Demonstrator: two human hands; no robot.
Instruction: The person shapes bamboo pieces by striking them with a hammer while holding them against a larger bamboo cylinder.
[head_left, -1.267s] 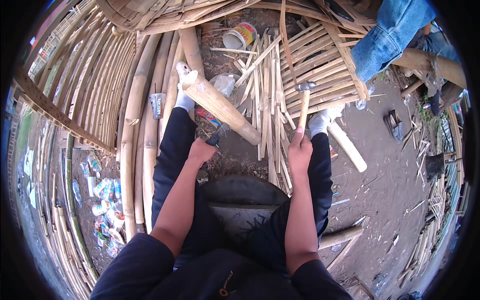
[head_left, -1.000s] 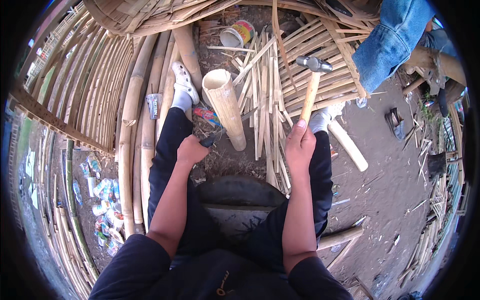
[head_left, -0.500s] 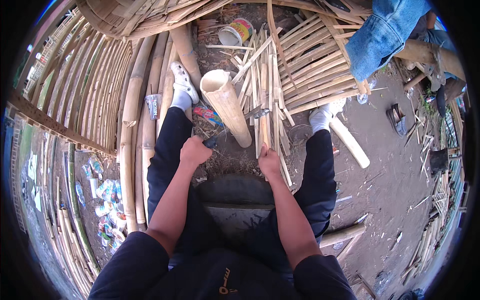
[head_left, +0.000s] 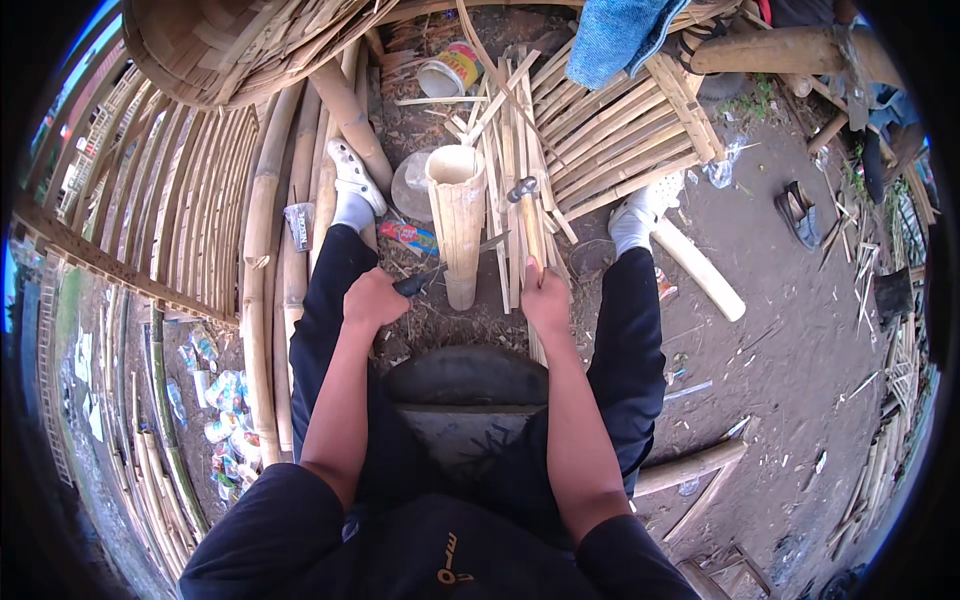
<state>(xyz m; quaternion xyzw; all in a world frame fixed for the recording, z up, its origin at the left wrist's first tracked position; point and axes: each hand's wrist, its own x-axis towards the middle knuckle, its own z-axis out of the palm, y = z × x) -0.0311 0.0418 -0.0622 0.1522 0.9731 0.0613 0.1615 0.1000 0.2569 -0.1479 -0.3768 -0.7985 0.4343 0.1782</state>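
My left hand (head_left: 374,298) is closed around the black handle of a long knife (head_left: 411,285). Its dark blade runs to the right at the bamboo tube (head_left: 458,225), and the tip shows on the tube's far side. Whether the blade sits in the tube or behind it, I cannot tell. The thick, pale tube stands roughly upright between my feet, its hollow end toward me. In my right hand (head_left: 546,300), just right of the tube, is a hammer (head_left: 532,225), gripped by its wooden handle with the metal head pointing away from me.
Bamboo strips (head_left: 513,150) lie beyond the hammer, beside a slatted bamboo panel (head_left: 610,130). Long bamboo poles (head_left: 268,230) run along the left. A bucket (head_left: 449,70) and a woven bamboo piece (head_left: 200,50) are at the far side. A cut bamboo length (head_left: 700,270) lies by my right foot.
The bamboo tube has gone from leaning left to nearly upright. The hammer head has risen into plainer view beside it. My left hand and the knife have shifted slightly left.
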